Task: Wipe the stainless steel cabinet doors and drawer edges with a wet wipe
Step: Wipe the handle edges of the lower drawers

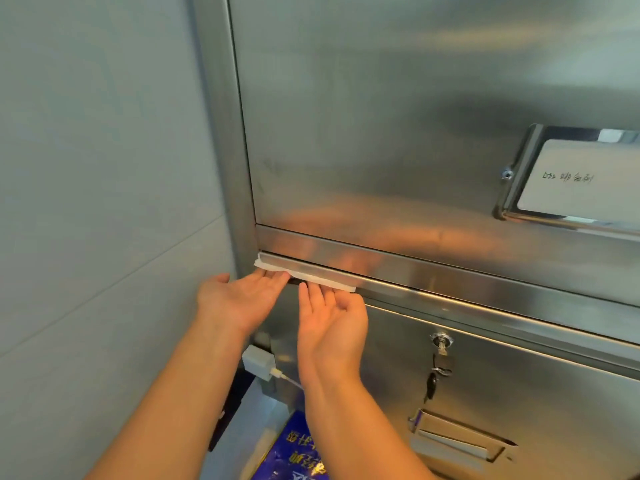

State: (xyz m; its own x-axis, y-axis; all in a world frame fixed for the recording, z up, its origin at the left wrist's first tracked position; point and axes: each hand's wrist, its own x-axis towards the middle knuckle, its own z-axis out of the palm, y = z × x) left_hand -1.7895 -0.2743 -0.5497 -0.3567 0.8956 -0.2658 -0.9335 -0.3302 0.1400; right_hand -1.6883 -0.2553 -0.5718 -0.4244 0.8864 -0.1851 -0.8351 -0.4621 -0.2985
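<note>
Pressing left hand (239, 299): palm up, fingers straight, tips touching the left end of the wet wipe (311, 279).
Wet wipe: folded strip, long axis along the drawer edge (485, 296), just above both hands.
Right hand (332, 323): palm up, fingers straight, tips at the strip's right part.
Remaining edge: runs rightward; right hand nearer.

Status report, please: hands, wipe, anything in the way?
Left hand and right hand flat, palms up, fingertips pressing the wet wipe. Wipe stretched along the drawer edge, at its left end. Keys hang in the lock below, clear of both hands.
</note>
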